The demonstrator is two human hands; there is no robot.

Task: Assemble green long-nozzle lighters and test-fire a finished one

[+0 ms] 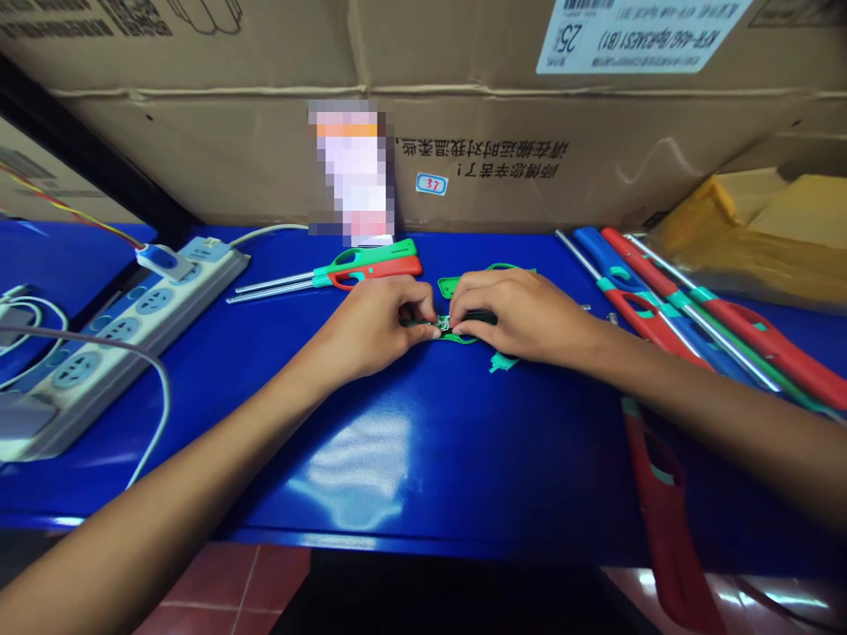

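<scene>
Item: green plastic casing [458,338], glossy and thin-walled, long axis lying crosswise on the blue table [198,459], between both hands and about equally near each. Left hand [371,331]: fingertips pinched on a small metal part [445,324] at the casing's middle. Right hand [522,317]: fingers curled, grasping a black piece [480,317] on the casing. Beyond: red-and-green utility lighter [371,265], twin metal rods, lying flat. Right: overlapping lighters [728,331]. Left: white power strip [99,344], looped cable [159,379].
</scene>
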